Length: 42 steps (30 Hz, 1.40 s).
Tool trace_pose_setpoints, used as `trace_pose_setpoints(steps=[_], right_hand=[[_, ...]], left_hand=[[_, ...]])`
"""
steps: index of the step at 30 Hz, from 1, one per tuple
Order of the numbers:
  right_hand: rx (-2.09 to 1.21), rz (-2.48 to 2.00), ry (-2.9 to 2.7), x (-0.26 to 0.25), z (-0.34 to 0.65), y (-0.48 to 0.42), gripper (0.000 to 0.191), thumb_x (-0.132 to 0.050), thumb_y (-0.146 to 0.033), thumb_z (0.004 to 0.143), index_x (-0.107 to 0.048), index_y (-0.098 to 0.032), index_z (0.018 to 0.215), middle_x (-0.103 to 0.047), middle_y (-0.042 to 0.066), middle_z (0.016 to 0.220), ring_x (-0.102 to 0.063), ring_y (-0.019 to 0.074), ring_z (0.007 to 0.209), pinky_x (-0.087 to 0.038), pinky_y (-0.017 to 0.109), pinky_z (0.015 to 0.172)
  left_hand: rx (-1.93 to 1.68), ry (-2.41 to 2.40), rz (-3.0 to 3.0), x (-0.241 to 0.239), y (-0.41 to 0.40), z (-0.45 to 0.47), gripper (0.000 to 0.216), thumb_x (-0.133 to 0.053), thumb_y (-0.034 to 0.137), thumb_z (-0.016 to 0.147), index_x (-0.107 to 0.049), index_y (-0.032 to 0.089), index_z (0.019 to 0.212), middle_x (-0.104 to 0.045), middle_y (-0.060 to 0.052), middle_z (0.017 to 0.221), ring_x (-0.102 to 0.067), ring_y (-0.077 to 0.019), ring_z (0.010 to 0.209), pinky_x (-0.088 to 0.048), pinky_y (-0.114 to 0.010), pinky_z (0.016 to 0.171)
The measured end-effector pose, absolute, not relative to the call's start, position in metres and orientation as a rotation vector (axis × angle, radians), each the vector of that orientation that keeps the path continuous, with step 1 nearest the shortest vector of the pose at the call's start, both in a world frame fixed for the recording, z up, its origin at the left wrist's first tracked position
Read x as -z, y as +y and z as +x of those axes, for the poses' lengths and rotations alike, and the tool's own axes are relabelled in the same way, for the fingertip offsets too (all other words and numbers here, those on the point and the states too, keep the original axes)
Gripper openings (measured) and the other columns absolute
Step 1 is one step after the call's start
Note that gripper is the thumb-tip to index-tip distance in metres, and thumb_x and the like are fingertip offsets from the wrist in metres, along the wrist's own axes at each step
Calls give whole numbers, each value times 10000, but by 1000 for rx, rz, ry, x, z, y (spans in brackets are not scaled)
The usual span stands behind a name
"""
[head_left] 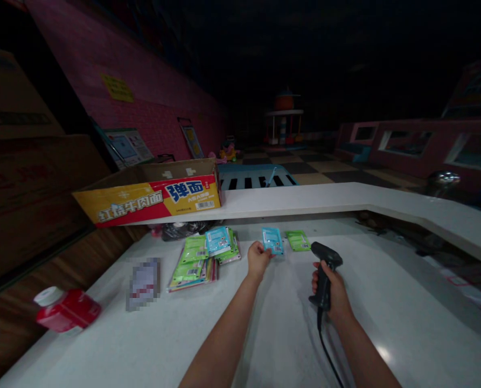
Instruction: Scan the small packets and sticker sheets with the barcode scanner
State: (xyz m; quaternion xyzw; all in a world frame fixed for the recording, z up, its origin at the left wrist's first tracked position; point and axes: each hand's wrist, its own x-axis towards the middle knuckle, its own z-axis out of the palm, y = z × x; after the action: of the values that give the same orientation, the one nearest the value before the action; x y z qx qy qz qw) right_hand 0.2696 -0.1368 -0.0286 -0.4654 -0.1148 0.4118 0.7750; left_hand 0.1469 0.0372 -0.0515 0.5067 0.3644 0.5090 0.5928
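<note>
My left hand pinches the lower left corner of a blue packet above the white counter. Wrapped around the handle of a black barcode scanner is my right hand; the scanner's head points up and to the left, and its cord runs down towards me. A green packet lies between the blue one and the scanner. To the left of my left hand, several green packets and a blue-and-white packet rest in a loose pile on other flat, colourful packs.
A red bottle with a white cap lies at the left of the counter, near a blurred-out item. An open yellow-and-red cardboard box sits on the raised white ledge. Stacked brown cartons stand far left.
</note>
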Motion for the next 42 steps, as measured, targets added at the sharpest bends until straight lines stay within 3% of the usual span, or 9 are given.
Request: trace_pose_setpoints(steps=[5,10,13,22,28,34,42], right_hand=[[-1040,-1048,-482,28,258,-141,493,-792,-556,670,-634,-165,925,-584,-42,512,-508,110,342,-400,204,315],[-1139,-1131,-611,28,243,-145,494,-779,-538,687,-631,-177,990,-583,-43,509,-497,112,309,-385,196,288],[-1153,-1156,-655,28,241,-147,467,-777,-540,686,-618,-184,942,-584,-42,503,-490,107,303,-380,189,289],[-1167,-1179,-666,26,243,-151,447,-779,-545,675,-594,-193,880,-582,-46,498,-486,103,304,-367,184,297],[-1174,-1134,-651,28,243,-150,458,-796,-540,665,-593,-185,871,-580,-35,491,-487,108,300,-358,184,293],[-1136,-1115,-603,34,250,-144,467,-785,-547,674,-611,-175,897,-579,-29,505,-495,115,315,-374,200,298],[-1177,-1007,-481,41,266,-143,470,-809,-549,652,-623,-181,877,-569,-40,529,-494,105,374,-395,206,345]], left_hand=[[-1333,759,1106,68,30,115,528,-826,413,587,-548,177,969,-703,-35,797,-685,-178,697,-591,-313,635],[-1374,839,1182,78,30,113,539,-733,585,686,-629,143,976,-720,-122,993,-709,-229,836,-606,-352,716],[-1394,888,1190,81,31,115,512,-698,579,721,-635,144,983,-718,-118,986,-710,-235,853,-609,-366,731],[-1384,1019,1271,79,29,116,233,-600,351,797,-655,158,916,-704,-87,956,-694,-212,867,-606,-347,739],[-1391,963,1227,81,29,116,322,-625,393,805,-644,152,1018,-711,-103,1007,-706,-218,863,-610,-364,744],[-1379,1025,1227,79,30,117,309,-647,419,787,-662,160,956,-708,-79,952,-696,-186,758,-614,-340,694],[-1318,1017,1269,64,8,101,335,-664,428,725,-732,135,872,-705,-45,730,-642,-159,559,-560,-285,522]])
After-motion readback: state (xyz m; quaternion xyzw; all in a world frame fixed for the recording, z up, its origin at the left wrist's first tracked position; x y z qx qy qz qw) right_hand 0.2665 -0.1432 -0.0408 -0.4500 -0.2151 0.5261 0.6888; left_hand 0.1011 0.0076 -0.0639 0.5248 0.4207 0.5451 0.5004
